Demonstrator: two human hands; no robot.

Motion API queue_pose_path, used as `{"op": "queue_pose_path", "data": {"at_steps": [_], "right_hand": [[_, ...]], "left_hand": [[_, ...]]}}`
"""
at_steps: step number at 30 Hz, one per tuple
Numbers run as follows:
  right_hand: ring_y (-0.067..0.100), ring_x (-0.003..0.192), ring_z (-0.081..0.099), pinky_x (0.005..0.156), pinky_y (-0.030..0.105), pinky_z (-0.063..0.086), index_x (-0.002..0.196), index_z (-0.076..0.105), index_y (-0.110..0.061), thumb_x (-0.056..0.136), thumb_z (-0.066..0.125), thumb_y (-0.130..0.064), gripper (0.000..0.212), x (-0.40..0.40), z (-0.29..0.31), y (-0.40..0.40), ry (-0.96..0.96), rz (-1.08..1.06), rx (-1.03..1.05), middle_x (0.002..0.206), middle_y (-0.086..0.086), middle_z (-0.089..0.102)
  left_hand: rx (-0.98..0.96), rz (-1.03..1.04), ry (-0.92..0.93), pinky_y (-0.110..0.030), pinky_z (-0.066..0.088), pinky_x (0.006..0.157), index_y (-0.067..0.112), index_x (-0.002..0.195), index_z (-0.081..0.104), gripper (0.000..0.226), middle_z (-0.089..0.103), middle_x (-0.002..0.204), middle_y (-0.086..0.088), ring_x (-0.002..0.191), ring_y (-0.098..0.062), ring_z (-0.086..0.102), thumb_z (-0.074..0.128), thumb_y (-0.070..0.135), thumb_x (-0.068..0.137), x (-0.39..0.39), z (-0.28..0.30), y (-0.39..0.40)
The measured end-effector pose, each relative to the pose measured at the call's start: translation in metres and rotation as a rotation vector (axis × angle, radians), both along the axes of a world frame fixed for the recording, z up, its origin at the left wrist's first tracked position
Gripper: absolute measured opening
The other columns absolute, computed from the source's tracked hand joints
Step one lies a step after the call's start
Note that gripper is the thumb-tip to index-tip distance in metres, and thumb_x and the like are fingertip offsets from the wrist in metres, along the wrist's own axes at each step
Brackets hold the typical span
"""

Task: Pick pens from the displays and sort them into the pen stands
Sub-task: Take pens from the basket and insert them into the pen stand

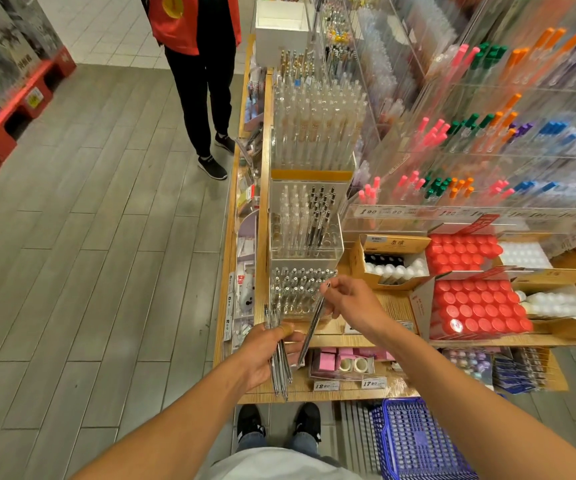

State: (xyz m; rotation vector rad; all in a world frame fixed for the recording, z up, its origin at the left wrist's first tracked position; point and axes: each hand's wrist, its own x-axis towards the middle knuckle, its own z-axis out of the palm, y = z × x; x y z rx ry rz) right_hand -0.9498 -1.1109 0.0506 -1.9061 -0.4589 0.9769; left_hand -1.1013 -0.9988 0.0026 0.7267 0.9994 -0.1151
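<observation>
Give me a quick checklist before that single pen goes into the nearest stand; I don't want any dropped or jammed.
1. Right hand grip on the single pen: pinched near its top end, ok.
2. Left hand grip on the bundle of pens: fingers curled round it, ok.
3. Free holes in the nearest clear stand: some empty ones along its front row, ok.
4. Pen lined up with a hole: it hangs slanted, lower end in front of the stand, not ok.
5. Which end points down, tip or clicker: cannot tell.
</observation>
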Motion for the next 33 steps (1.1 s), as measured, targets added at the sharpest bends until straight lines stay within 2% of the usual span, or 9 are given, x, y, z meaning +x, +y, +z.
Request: {"op": "queue_pose_path", "data": {"at_steps": [3,7,10,12,16,21,26,33], "right_hand": [[0.002,0.061,0.059,0.060,0.017,0.049,0.097,0.059,-0.014,0.098,0.054,-0.019,0.008,0.005,0.001,-0.002,-0.137,0.010,0.045,0.079,0.003,0.063],[0.013,0.071,0.060,0.063,0.026,0.052,0.095,0.057,-0.023,0.098,0.054,-0.021,0.004,0.005,-0.003,-0.005,-0.337,0.066,0.053,0.082,0.002,0.064],[0.011,0.074,0.059,0.065,0.024,0.051,0.098,0.055,-0.025,0.098,0.053,-0.026,0.002,0.002,-0.009,-0.009,-0.536,0.150,-0.004,0.086,-0.005,0.061],[0.007,0.078,0.057,0.069,0.024,0.052,0.101,0.054,-0.024,0.098,0.053,-0.025,0.004,-0.001,-0.013,-0.011,-0.620,0.194,-0.008,0.090,-0.009,0.057],[0.012,0.081,0.056,0.073,0.029,0.051,0.107,0.055,-0.015,0.098,0.053,-0.021,0.010,-0.005,-0.022,-0.014,-0.734,0.266,0.027,0.094,-0.006,0.054],[0.010,0.083,0.053,0.074,0.028,0.048,0.108,0.057,-0.012,0.098,0.053,-0.022,0.014,-0.008,-0.031,-0.016,-0.765,0.288,0.028,0.096,-0.010,0.049],[0.007,0.082,0.054,0.072,0.029,0.050,0.108,0.055,-0.015,0.098,0.054,-0.021,0.012,-0.009,-0.033,-0.015,-0.754,0.282,0.060,0.095,-0.014,0.047],[0.011,0.082,0.054,0.072,0.031,0.050,0.109,0.055,-0.012,0.099,0.051,-0.022,0.015,-0.009,-0.032,-0.010,-0.774,0.275,0.036,0.096,-0.007,0.050]], "left_hand": [[-0.015,-0.013,0.014,-0.035,0.061,0.061,0.001,0.108,0.056,0.012,0.070,0.077,-0.015,0.064,-0.024,0.068,0.057,0.004,0.097,-0.003,0.000,0.000],[-0.009,0.001,0.021,-0.033,0.057,0.054,0.005,0.108,0.049,0.008,0.068,0.077,-0.016,0.060,-0.024,0.063,0.049,0.002,0.101,-0.005,-0.001,-0.002],[-0.023,0.004,0.013,-0.034,0.057,0.053,0.006,0.109,0.047,0.009,0.069,0.078,-0.017,0.058,-0.024,0.062,0.047,0.002,0.101,-0.005,0.000,-0.003],[-0.031,-0.004,0.009,-0.035,0.057,0.053,0.006,0.109,0.047,0.009,0.070,0.078,-0.017,0.058,-0.024,0.063,0.048,0.003,0.101,-0.005,0.001,-0.003],[-0.052,-0.003,-0.006,-0.036,0.058,0.055,0.006,0.109,0.049,0.009,0.068,0.083,-0.017,0.061,-0.025,0.063,0.052,0.005,0.101,-0.006,0.002,-0.004],[-0.051,0.011,-0.013,-0.036,0.058,0.054,0.004,0.111,0.050,0.013,0.070,0.084,-0.017,0.060,-0.025,0.064,0.055,0.006,0.099,-0.007,0.002,-0.003],[-0.027,-0.007,-0.021,-0.035,0.059,0.057,0.003,0.115,0.051,0.018,0.072,0.104,-0.023,0.063,-0.024,0.067,0.057,0.007,0.098,-0.011,0.001,-0.003],[-0.014,-0.006,-0.020,-0.035,0.059,0.056,0.003,0.118,0.046,0.019,0.075,0.095,-0.019,0.061,-0.024,0.067,0.052,0.002,0.100,-0.009,-0.003,-0.002]]}}
